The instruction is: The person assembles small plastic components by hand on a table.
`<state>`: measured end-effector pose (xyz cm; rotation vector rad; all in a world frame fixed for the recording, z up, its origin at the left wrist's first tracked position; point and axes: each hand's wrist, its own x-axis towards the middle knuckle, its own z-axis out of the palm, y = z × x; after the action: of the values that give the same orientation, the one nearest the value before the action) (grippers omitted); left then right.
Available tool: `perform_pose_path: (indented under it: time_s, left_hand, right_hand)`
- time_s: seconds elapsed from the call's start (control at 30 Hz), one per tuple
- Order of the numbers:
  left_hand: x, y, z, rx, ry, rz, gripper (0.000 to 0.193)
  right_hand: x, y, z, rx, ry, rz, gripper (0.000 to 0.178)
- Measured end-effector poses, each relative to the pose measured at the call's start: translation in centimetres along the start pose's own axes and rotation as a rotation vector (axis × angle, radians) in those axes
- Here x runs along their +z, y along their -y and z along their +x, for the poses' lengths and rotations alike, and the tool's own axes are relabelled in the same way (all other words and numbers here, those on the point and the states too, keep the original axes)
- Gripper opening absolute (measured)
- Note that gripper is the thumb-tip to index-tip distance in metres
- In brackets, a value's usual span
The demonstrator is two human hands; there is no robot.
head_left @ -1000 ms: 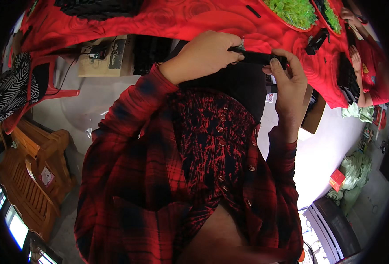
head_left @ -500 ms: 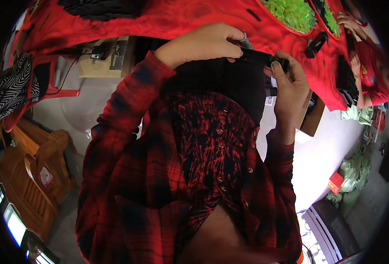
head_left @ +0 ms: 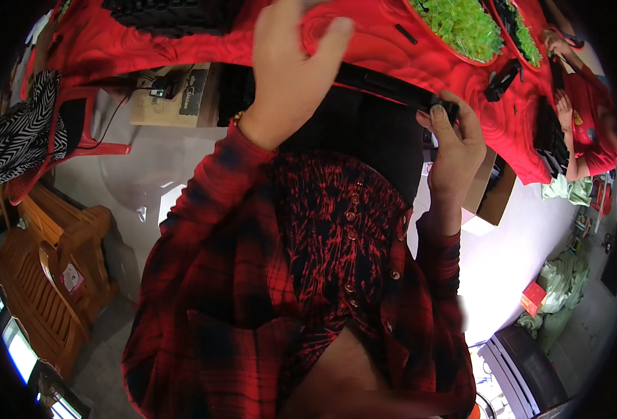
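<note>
1. Bar, long, black (head_left: 385, 85): held at a slant along the near edge of the table (head_left: 385, 42), above black fabric (head_left: 350, 122); its right end was gripped, its left end lay beside the other hand.
2. Right hand (head_left: 455, 133): closed on the bar's right end, which was pinched between the thumb and the bent fingers; nothing else was seen to be held there.
3. Left hand (head_left: 287, 77): raised over the table edge, blurred; the thumb was spread well away from the fingers, whose tips were cut off by the upper border. Whether anything was held there could not be told, nor whether the bar's left end was touched.
4. Strip, short, black (head_left: 405, 33): laid on the red-covered table, beyond the bar and well apart from the right hand's fingers.
5. Tray, red-rimmed (head_left: 455, 56): filled with green translucent pieces (head_left: 458, 28); a second container of green pieces (head_left: 526, 42) was placed just beside it.
6. Part, black (head_left: 502, 81): set on the table near the first tray.
7. Parts, black, grouped (head_left: 169, 17): placed on the table at upper left.
8. Co-worker, red top (head_left: 591, 143): seen at the far right.
</note>
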<state>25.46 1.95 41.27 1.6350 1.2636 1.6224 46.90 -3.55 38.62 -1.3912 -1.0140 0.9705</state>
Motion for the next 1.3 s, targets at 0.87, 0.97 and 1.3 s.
perform_pose_path:
  time_s: [0.87, 0.97, 1.3]
  left_hand:
    - [4.0, 2.3, -5.4, -0.593, -0.006, -0.79, 0.023]
    - [4.0, 2.6, -5.4, -0.531, 0.031, -0.591, 0.024]
    - [3.2, 2.4, -5.3, -0.511, 0.134, -0.287, 0.018]
  right_hand:
    - [3.9, -4.9, -3.3, -0.334, 0.167, -0.414, 0.041]
    - [4.1, -4.6, -3.6, -0.298, 0.314, -0.407, 0.045]
    - [2.9, -1.5, -1.6, -0.388, 0.559, -0.544, 0.029]
